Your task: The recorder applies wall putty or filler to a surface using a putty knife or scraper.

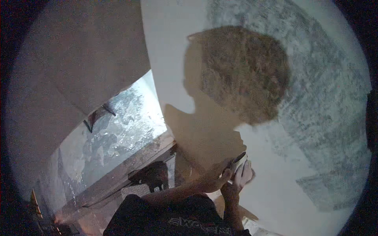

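Note:
In front of my chest, close to a pale wall [267, 157], both hands are together around a small pale object [238, 162]. It looks rounded, with a dark oval end at its top; its kind is too small and dim to make out. My left hand [223, 177] reaches in from the left and touches its lower side, thumb near it. My right hand [245, 175] is wrapped along its right side with fingers bent. The fingers partly hide the object.
A shadow [236, 70] of a head and shoulders falls across the wall, over a rough grey patch [330, 86]. At left a brown surface [86, 43] borders a brightly lit, stained floor [118, 122]. A black object [153, 175] lies beside a ledge [130, 167].

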### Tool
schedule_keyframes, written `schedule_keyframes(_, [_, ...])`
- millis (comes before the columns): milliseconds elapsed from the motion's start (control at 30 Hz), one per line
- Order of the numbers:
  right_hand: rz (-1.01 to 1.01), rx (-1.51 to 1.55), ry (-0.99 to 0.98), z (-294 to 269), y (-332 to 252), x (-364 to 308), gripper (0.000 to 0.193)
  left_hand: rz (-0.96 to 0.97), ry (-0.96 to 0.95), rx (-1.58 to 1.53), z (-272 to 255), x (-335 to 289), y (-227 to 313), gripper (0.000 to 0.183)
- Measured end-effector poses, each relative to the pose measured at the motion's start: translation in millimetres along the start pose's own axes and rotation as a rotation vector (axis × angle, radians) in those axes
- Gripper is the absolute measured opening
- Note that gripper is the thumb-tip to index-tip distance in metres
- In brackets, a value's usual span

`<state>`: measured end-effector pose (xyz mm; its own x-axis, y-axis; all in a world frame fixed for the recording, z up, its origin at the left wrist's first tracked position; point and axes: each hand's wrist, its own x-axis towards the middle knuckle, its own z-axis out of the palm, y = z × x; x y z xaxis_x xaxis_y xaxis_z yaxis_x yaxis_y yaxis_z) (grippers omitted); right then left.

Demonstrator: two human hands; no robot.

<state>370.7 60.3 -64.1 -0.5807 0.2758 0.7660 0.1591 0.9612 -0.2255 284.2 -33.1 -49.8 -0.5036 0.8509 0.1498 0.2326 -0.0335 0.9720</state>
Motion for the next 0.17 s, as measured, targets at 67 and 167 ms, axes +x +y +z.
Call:
schedule_keyframes(67, [-0.035,0.167,0.117,20.1,-1.8,15.1,0.051,0.146,0.095,0.055,-15.4,3.7,-4.8,0.051])
schedule_keyframes(167, [-0.201,0.212,0.023,36.4,6.0,30.7,0.065,0.331,0.135,0.114,-33.1,10.2,-27.8,0.058])
